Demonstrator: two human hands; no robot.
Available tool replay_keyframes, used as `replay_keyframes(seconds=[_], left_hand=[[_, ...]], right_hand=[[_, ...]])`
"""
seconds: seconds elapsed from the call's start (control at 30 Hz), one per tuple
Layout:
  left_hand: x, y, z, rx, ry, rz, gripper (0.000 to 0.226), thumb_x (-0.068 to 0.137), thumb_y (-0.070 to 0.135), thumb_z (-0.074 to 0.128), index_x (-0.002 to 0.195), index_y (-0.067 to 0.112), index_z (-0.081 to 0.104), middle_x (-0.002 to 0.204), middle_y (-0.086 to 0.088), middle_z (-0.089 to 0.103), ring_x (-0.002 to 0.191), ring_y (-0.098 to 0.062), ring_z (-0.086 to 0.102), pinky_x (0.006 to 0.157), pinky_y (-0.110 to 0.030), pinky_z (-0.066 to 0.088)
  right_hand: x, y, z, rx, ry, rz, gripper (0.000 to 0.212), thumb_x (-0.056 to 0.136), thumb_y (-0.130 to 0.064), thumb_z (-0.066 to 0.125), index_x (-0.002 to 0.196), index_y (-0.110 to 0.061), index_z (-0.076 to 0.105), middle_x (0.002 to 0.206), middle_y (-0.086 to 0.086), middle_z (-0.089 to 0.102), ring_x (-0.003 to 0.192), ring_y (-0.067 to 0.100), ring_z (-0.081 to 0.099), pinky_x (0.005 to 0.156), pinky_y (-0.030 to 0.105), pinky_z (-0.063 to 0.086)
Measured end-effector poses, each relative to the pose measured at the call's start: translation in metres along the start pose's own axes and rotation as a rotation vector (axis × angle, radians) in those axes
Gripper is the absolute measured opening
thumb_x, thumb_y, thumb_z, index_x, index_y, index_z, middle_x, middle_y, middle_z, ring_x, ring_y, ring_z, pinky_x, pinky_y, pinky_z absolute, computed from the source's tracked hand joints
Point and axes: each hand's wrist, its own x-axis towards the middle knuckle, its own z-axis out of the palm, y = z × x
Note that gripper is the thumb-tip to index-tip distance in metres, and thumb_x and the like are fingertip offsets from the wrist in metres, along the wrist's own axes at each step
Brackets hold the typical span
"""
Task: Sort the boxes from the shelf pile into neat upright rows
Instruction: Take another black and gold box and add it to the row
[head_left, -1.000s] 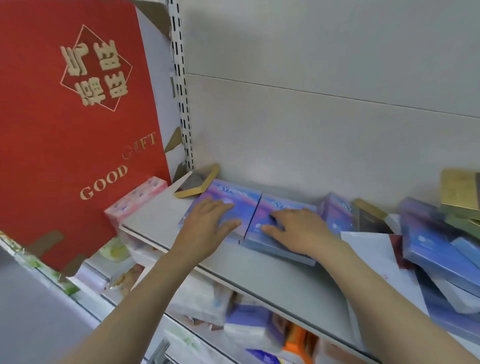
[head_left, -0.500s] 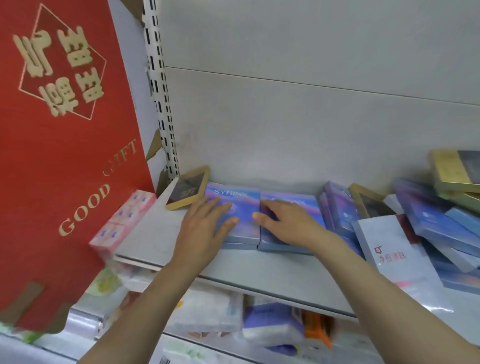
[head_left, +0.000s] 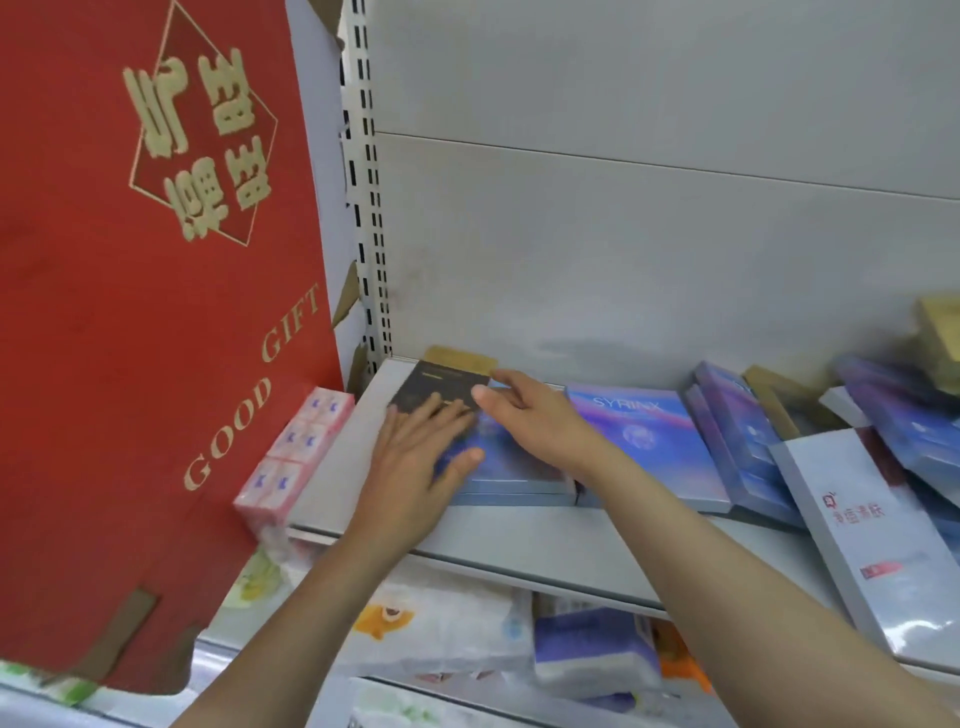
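Note:
Two flat blue-purple boxes lie side by side on the grey shelf (head_left: 545, 545). My left hand (head_left: 415, 457) rests flat, fingers spread, on the left blue box (head_left: 509, 467) and the edge of a dark gold-trimmed box (head_left: 436, 387) behind it. My right hand (head_left: 535, 415) reaches across, thumb and fingers at that dark box's right edge; a firm grip is not visible. The right blue box (head_left: 644, 431) marked SYRINX lies uncovered. Further right is a pile of tilted blue boxes (head_left: 737, 436), gold boxes (head_left: 779, 400) and a white box (head_left: 872, 525).
A large red gift box (head_left: 130, 312) stands at the left, beside a pink tissue pack (head_left: 291, 457). The slotted shelf upright (head_left: 371, 208) runs up the back corner. Soft packs (head_left: 447, 629) fill the shelf below.
Both hands slid left and back from the two blue boxes toward the dark gold-trimmed box. The right hand left the right blue box uncovered. The view shifted.

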Motion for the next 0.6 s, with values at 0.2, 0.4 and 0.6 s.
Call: replay_keyframes(seconds=[0.2,0.4,0.6], left_hand=[[-0.005,0.006,-0.015,-0.173,-0.058,0.084,0.059,0.094,0.063,0.033,0.139,0.029,0.051,0.143,0.012,0.047,0.134,0.019,0.023,0.12,-0.023,0.007],[0.014,-0.003,-0.023,-0.144,0.189,-0.351,0.054,0.092,0.053,0.052,0.137,0.024,0.048,0.135,0.003,0.055,0.124,-0.014,0.049,0.103,-0.037,0.042],[0.025,0.004,-0.024,-0.279,0.133,-0.545,0.054,0.084,0.043,0.069,0.132,0.032,0.047,0.117,0.002,0.064,0.11,-0.021,0.06,0.094,-0.042,0.049]], right_hand=[[0.024,-0.003,0.01,0.014,0.183,0.078,0.103,0.074,-0.062,0.074,0.154,-0.018,0.028,0.121,-0.005,0.059,0.135,0.018,0.042,0.11,0.036,0.037],[0.026,0.0,0.009,-0.106,0.067,0.009,0.094,0.076,-0.052,0.079,0.152,-0.019,0.035,0.148,0.002,0.048,0.133,0.02,0.046,0.111,0.033,0.037],[0.012,0.002,0.007,0.078,0.19,-0.078,0.108,0.069,-0.035,0.089,0.155,-0.024,0.026,0.146,-0.007,0.044,0.132,0.007,0.042,0.108,0.026,0.036]])
